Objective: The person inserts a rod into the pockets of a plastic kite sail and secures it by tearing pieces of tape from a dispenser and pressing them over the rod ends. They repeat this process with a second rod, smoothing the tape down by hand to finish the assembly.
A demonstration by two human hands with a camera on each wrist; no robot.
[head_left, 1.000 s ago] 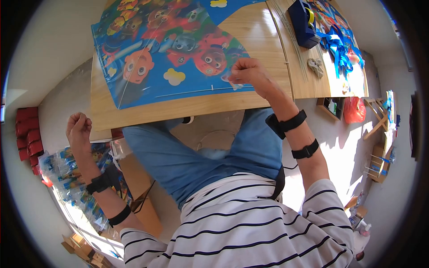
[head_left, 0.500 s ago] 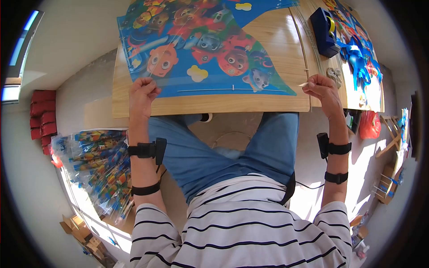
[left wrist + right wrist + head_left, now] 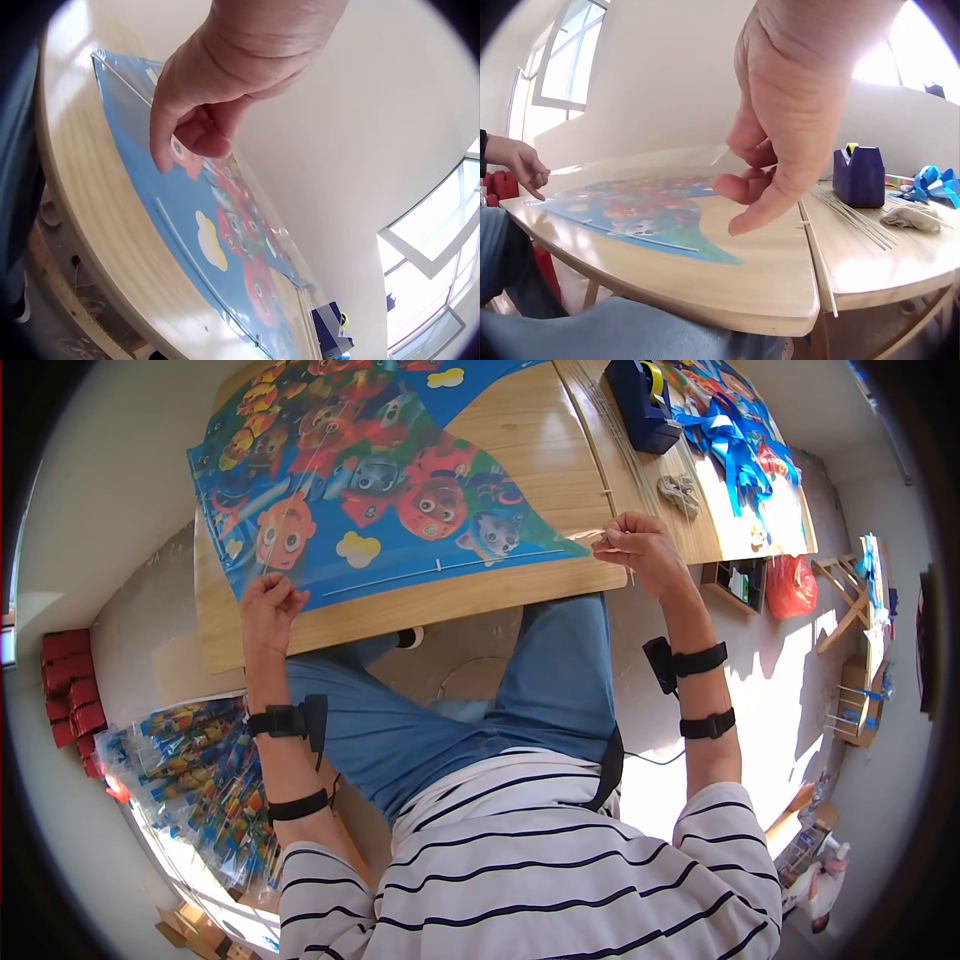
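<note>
A blue printed sheet (image 3: 355, 580) with cartoon faces lies on the wooden table, and a thin white rod (image 3: 400, 577) with a small crosspiece runs along its near edge. Between my hands stretches a strip of clear tape (image 3: 718, 155), faint against the wall in the right wrist view. My left hand (image 3: 268, 615) pinches one end of it above the sheet's near left part. At the sheet's right corner, my right hand (image 3: 645, 555) pinches the other end between thumb and fingers. Both hands are raised over the near table edge.
A dark blue tape dispenser (image 3: 642, 408) stands on the adjoining table, beside long thin sticks (image 3: 610, 435). Blue ribbons (image 3: 735, 450) and a small pale bundle (image 3: 680, 495) lie there too. Packed printed goods (image 3: 200, 780) are at the lower left, near red boxes (image 3: 68, 685).
My left hand has come from the left, off the table, to the sheet's near left edge. My right hand has moved rightward to the sheet's corner. The head view has shifted meanwhile.
</note>
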